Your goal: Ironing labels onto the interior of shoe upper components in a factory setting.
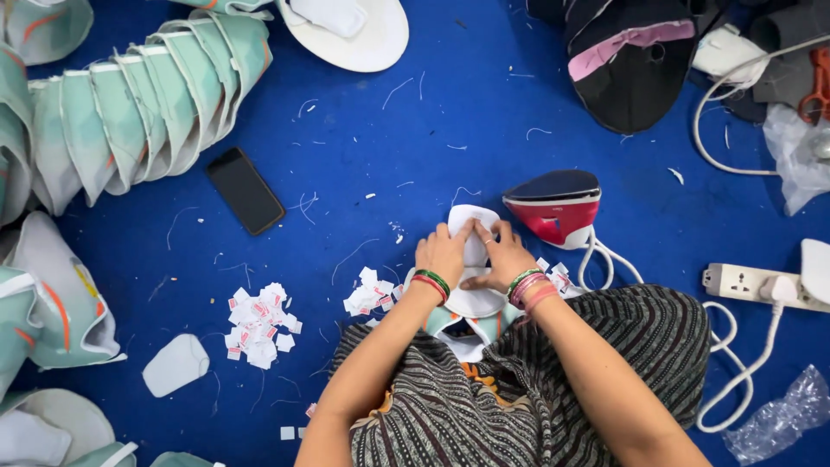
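Left hand (443, 255) & right hand (503, 259) both press flat, fingers spread, on white fabric piece (473, 227) over blue floor (415, 130); red iron (558, 207) just beside right hand.

Blue floor (450, 95): phone (245, 190), iron (555, 206), labels (259, 324)

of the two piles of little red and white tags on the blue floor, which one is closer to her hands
The smaller pile of tags, lying just beside the left hand. The larger pile sits farther out, between the phone and a loose white insole piece.
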